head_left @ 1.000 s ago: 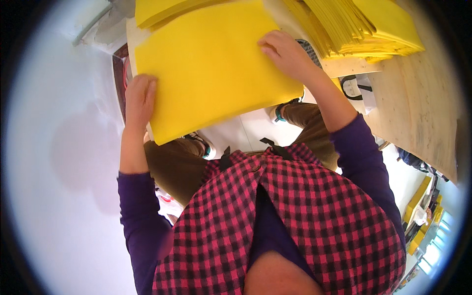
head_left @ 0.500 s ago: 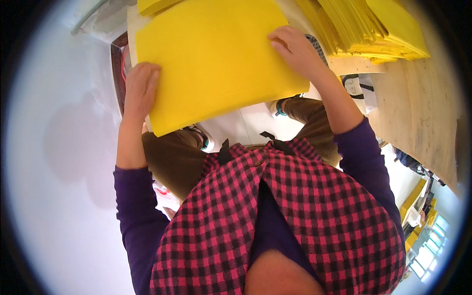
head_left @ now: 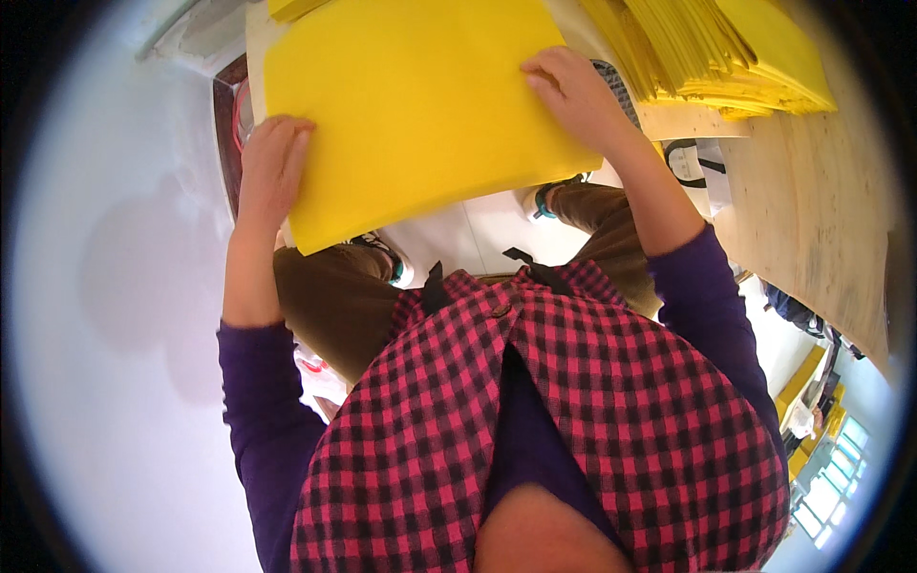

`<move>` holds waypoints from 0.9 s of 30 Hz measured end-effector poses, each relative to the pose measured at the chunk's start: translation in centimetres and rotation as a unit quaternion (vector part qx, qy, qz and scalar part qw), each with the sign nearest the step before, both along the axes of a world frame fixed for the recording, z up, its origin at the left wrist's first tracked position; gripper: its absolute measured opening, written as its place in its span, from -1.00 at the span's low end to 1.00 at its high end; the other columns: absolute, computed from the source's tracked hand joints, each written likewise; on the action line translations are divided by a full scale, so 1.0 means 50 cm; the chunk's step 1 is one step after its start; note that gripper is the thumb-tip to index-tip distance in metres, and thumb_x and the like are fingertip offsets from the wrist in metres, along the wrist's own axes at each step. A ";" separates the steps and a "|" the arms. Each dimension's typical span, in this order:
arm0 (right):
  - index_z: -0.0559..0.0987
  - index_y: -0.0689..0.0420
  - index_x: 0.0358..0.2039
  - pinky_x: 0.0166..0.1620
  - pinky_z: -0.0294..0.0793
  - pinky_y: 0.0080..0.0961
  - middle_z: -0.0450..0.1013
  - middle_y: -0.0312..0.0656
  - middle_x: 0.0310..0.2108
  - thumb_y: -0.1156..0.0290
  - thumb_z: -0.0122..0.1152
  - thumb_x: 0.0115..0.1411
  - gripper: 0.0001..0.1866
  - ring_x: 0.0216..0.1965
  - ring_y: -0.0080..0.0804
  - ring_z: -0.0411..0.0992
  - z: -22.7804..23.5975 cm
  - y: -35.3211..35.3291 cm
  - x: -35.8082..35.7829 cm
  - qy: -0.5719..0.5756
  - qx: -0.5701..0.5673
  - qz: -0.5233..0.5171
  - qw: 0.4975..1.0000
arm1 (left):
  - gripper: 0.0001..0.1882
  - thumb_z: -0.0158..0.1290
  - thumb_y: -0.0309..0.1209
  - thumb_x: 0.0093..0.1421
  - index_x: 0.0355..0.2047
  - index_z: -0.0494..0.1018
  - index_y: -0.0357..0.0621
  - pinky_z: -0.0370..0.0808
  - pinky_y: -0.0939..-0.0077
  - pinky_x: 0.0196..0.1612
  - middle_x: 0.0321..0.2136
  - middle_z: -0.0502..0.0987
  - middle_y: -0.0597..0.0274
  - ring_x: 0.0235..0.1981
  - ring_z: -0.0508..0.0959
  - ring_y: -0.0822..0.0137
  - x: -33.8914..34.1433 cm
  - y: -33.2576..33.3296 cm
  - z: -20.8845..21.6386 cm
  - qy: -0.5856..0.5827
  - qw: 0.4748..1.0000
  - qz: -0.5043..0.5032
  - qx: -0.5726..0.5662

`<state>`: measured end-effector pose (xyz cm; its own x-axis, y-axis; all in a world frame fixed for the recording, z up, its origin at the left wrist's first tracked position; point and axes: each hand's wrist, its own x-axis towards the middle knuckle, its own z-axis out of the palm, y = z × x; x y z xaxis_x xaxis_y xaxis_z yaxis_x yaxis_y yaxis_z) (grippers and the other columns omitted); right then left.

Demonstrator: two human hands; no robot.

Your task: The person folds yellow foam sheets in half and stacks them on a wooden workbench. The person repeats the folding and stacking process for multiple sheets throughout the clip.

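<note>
A large yellow sheet (head_left: 411, 115), smooth and cloth-like, spreads out in front of me. Its near edge hangs past the table's front, over my lap. On its left edge lies my left hand (head_left: 273, 167), with thumb and fingers closed on the margin. My right hand (head_left: 573, 94) pinches the right edge farther up, thumb and forefinger close together. The fingertips under the sheet are hidden from view.
At the upper right, a stack of folded yellow pieces (head_left: 688, 57) sits on a wooden table (head_left: 812, 210). Another yellow piece (head_left: 291, 8) shows at the far left. A dark patterned item (head_left: 614, 86) is beside my right wrist. A pale wall (head_left: 124, 286) stands to the left.
The sheet's near left corner has shifted slightly away from me. My left hand has moved a little the same way; the right hand stays almost in place.
</note>
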<state>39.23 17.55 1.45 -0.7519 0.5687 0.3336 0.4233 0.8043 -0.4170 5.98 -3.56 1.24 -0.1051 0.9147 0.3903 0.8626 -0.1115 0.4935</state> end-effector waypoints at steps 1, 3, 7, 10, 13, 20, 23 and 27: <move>0.55 0.21 -0.23 0.02 0.33 -0.24 0.46 -0.03 -0.19 0.31 0.03 0.19 -0.73 -0.08 -0.06 0.37 0.000 0.010 -0.014 -0.007 0.003 -0.020 1.000 | -0.85 -0.02 -0.43 0.20 -0.31 0.48 -0.24 0.38 0.28 -0.13 -0.32 0.51 0.02 -0.22 0.48 0.00 -0.005 0.019 0.001 0.007 1.000 0.013 0.004; 0.55 0.21 -0.22 0.02 0.33 -0.24 0.46 -0.02 -0.19 0.31 0.03 0.19 -0.73 -0.08 -0.05 0.36 0.005 0.037 -0.041 -0.015 0.006 -0.056 0.998 | -0.85 -0.02 -0.43 0.20 -0.32 0.48 -0.26 0.39 0.28 -0.13 -0.32 0.51 0.01 -0.23 0.48 0.00 -0.019 0.051 0.007 0.019 0.999 0.028 0.009; 0.52 0.21 -0.18 0.03 0.32 -0.26 0.44 -0.02 -0.18 0.32 0.03 0.19 -0.73 -0.07 -0.06 0.36 0.020 0.039 -0.039 -0.007 0.011 -0.038 0.999 | -0.84 -0.03 -0.43 0.21 -0.32 0.48 -0.27 0.39 0.28 -0.15 -0.34 0.51 0.01 -0.25 0.49 -0.01 -0.027 0.054 0.020 0.008 0.999 0.034 0.016; 0.50 0.23 -0.15 0.03 0.31 -0.29 0.43 -0.04 -0.16 0.34 0.03 0.20 -0.72 -0.06 -0.09 0.36 0.019 -0.014 0.008 -0.009 0.019 -0.019 1.000 | -0.83 -0.04 -0.42 0.21 -0.31 0.48 -0.27 0.40 0.28 -0.16 -0.34 0.51 0.01 -0.26 0.49 -0.01 -0.003 -0.004 0.017 -0.006 1.000 0.007 0.022; 0.51 0.22 -0.17 0.04 0.31 -0.27 0.44 -0.03 -0.16 0.33 0.03 0.20 -0.72 -0.06 -0.07 0.36 0.008 -0.038 0.020 -0.015 0.009 -0.007 1.000 | -0.82 -0.05 -0.42 0.22 -0.30 0.48 -0.28 0.40 0.28 -0.17 -0.34 0.51 0.00 -0.25 0.49 -0.02 0.009 -0.012 0.009 0.015 1.000 -0.013 0.021; 0.54 0.22 -0.20 0.03 0.33 -0.24 0.46 -0.01 -0.17 0.32 0.02 0.19 -0.72 -0.07 -0.03 0.37 0.004 0.043 -0.039 -0.011 0.007 -0.052 0.999 | -0.81 -0.05 -0.44 0.21 -0.27 0.48 -0.30 0.42 0.31 -0.14 -0.33 0.51 -0.01 -0.22 0.50 0.01 -0.023 0.050 0.016 -0.002 0.999 0.038 -0.006; 0.54 0.22 -0.20 0.02 0.34 -0.24 0.46 -0.02 -0.17 0.31 0.03 0.19 -0.72 -0.08 -0.03 0.37 0.010 0.020 -0.003 0.004 -0.001 -0.042 0.999 | -0.81 -0.04 -0.44 0.21 -0.28 0.48 -0.30 0.41 0.31 -0.13 -0.32 0.51 0.00 -0.20 0.49 0.02 -0.012 0.013 0.018 -0.008 0.999 0.051 0.012; 0.54 0.23 -0.21 0.02 0.33 -0.25 0.46 -0.02 -0.17 0.32 0.03 0.19 -0.73 -0.08 -0.03 0.37 0.004 -0.032 0.032 0.015 0.017 0.005 1.000 | -0.83 -0.03 -0.45 0.20 -0.29 0.48 -0.29 0.40 0.30 -0.11 -0.30 0.51 0.00 -0.19 0.48 0.00 0.015 -0.031 0.011 -0.003 1.000 0.011 0.011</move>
<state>40.84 15.94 1.63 -0.7471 0.5487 0.3751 0.4025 0.8226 -0.4017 6.76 -5.13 1.77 -0.1272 0.9036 0.4090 0.8621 -0.1032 0.4961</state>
